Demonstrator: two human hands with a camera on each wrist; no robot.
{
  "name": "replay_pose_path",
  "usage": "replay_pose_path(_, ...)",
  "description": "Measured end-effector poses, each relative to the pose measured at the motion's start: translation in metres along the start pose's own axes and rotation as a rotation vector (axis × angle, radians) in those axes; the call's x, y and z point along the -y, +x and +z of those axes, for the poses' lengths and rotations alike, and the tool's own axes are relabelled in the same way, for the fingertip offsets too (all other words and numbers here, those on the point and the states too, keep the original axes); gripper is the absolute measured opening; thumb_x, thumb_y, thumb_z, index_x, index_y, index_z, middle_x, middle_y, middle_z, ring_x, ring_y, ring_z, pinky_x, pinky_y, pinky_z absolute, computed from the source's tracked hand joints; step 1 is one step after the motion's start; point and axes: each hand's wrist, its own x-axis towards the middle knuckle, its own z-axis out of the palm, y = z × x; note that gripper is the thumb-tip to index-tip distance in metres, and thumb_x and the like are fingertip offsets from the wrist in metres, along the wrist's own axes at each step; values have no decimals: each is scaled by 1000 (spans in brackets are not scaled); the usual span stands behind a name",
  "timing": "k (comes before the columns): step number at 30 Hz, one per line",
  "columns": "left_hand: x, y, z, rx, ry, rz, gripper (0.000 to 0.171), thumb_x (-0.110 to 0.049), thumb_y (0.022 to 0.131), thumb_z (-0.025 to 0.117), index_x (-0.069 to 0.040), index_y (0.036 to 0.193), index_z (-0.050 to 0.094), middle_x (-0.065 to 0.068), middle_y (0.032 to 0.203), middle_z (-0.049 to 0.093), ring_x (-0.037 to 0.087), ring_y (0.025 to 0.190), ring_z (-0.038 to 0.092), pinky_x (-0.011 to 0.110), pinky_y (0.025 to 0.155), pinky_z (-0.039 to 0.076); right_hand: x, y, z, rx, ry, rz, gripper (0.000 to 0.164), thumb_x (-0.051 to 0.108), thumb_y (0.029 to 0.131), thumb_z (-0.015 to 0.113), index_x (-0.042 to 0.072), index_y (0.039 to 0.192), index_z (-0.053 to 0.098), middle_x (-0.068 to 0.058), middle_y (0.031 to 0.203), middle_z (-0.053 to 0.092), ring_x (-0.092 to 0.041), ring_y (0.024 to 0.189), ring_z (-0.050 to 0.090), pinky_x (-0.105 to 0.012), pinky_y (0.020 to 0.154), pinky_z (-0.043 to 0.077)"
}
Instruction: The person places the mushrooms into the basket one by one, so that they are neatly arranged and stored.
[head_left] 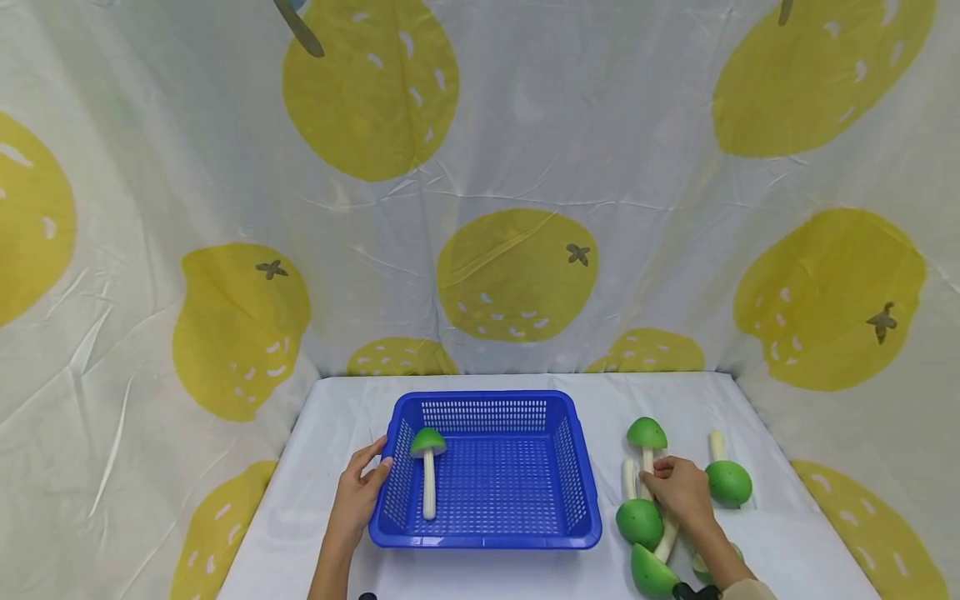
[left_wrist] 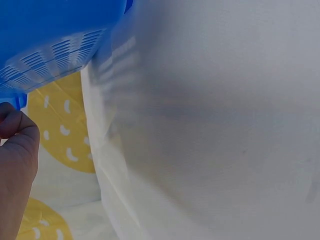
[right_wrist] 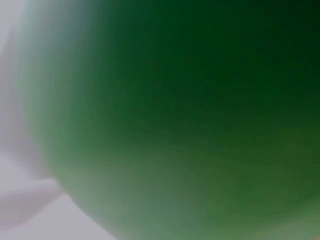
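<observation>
A blue plastic basket stands mid-table in the head view, with one green-capped toy mushroom lying inside at its left. My left hand grips the basket's left rim; the left wrist view shows the bent thumb right at the basket edge. Right of the basket, my right hand pinches the pale stem of a green-capped mushroom whose cap points away from me. In the right wrist view a blurred green cap fills nearly everything and hides the fingers.
Several more mushrooms lie around my right hand: one to its left, one nearer me, and one to its right. Another is partly hidden under the forearm. A lemon-print cloth walls the white table at back and sides.
</observation>
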Motion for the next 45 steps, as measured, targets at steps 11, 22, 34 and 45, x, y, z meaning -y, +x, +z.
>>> replay_pose_path(11, -1, 0, 0, 3, -1, -1, 48, -33, 103, 64, -24, 150, 55, 9, 152, 48, 39, 130, 61, 43, 100, 58, 1, -5, 0, -41, 46, 29, 43, 25, 88, 77, -9, 113, 70, -14, 92, 76, -14, 76, 66, -20, 61, 49)
replay_pose_path(22, 0, 0, -1, 4, -2, 2, 53, -43, 101, 65, -26, 150, 54, 8, 153, 47, 40, 131, 61, 43, 98, 59, -2, -5, 0, -45, 75, 15, 42, 24, 88, 77, -8, 114, 71, -12, 91, 77, -7, 66, 66, -18, 59, 51)
replay_pose_path(34, 0, -1, 0, 3, -1, 0, 50, -37, 102, 65, -26, 150, 55, 9, 152, 47, 41, 130, 61, 45, 98, 59, 6, -8, -5, -45, 101, 12, 41, 26, 90, 76, -5, 116, 72, -12, 94, 77, -3, 65, 67, -17, 60, 50)
replay_pose_path(45, -2, 0, 0, 11, -8, -15, 50, -36, 103, 64, -25, 150, 54, 8, 152, 46, 40, 131, 61, 44, 98, 59, 15, -10, -9, -39, 114, 2, 45, 27, 91, 77, -6, 122, 70, -12, 99, 77, -2, 66, 68, -17, 60, 49)
